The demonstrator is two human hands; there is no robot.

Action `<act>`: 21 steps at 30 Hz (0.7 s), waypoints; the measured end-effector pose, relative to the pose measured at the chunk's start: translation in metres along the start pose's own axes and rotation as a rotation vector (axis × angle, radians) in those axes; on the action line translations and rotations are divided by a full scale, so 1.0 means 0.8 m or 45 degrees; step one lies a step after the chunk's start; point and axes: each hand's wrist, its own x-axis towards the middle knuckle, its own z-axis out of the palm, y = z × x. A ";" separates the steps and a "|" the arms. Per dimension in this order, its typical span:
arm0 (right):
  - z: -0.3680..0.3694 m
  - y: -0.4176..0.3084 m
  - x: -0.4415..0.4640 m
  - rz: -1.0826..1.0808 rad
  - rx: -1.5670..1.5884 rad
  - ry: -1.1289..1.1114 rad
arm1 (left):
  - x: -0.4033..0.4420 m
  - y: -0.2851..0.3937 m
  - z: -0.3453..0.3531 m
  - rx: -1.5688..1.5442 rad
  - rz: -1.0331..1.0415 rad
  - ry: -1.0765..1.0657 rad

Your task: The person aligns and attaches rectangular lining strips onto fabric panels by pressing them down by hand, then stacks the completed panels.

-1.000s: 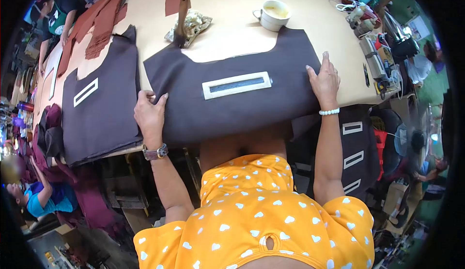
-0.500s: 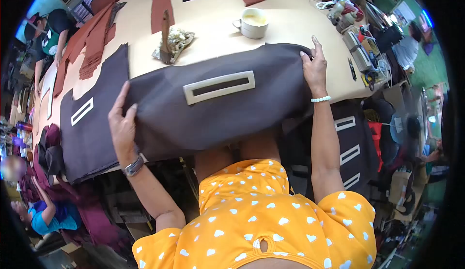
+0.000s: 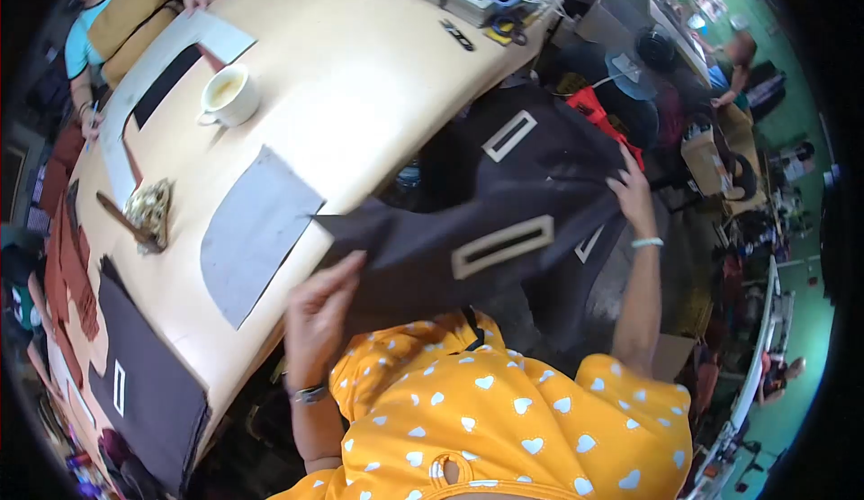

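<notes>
A dark fabric panel (image 3: 409,270) with a light-edged rectangular slot (image 3: 502,248) stretches between my hands, off the table's near edge. My left hand (image 3: 322,311) pinches its left end, fingers closed. At the panel's far right end, my right hand (image 3: 634,198) grips the cloth with its fingers partly extended. Beside and behind the panel hang more dark pieces (image 3: 540,162) with similar light-edged slots. Left of my left hand, a grey curve-edged piece (image 3: 256,234) lies flat on the table (image 3: 351,86).
A white cup (image 3: 230,99) and a wooden-handled brush (image 3: 126,216) on a crusted lump (image 3: 151,207) stand on the table. Stacked dark panels (image 3: 148,374) lie at left. Scissors (image 3: 508,30) are at the far edge. A co-worker's hands hold a pale sheet (image 3: 216,36).
My hands and the dark panel have swung right, off the table, toward the hanging pieces. The view has turned right. The grey piece on the table is now uncovered.
</notes>
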 end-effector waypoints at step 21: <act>0.071 0.142 0.248 0.129 -0.797 0.398 | 0.103 -0.125 0.208 0.426 0.201 -0.040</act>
